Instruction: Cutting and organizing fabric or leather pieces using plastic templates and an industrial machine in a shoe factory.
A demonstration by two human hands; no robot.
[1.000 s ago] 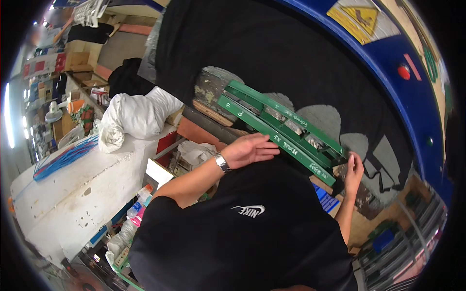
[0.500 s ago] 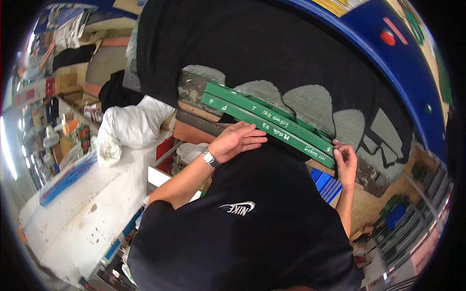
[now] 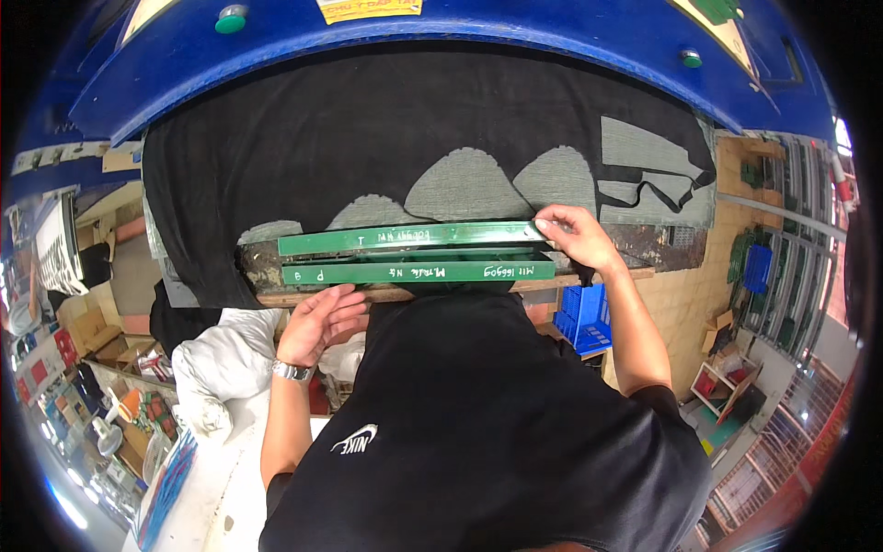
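Note:
Two long green metal bars, with white handwriting on them, lie side by side along the near edge of the black cloth; they look like cutting dies. Whether they are joined is hard to tell. My right hand pinches the right end of the far green bar between thumb and fingers. Beside the left part of the near bar, my left hand has its fingers stretched out, the tips at the bar's lower edge. The black cloth has rounded cut-outs that bare a grey surface.
Beyond the cloth runs a blue machine beam with green buttons. A wooden edge borders the near side. White cloth is heaped on a white table at left; a blue crate stands below at right.
My view has turned, so the bars now lie nearly level. A wider gap shows between them. My right hand has shifted to the far bar's end; my left hand is near the near bar's left part.

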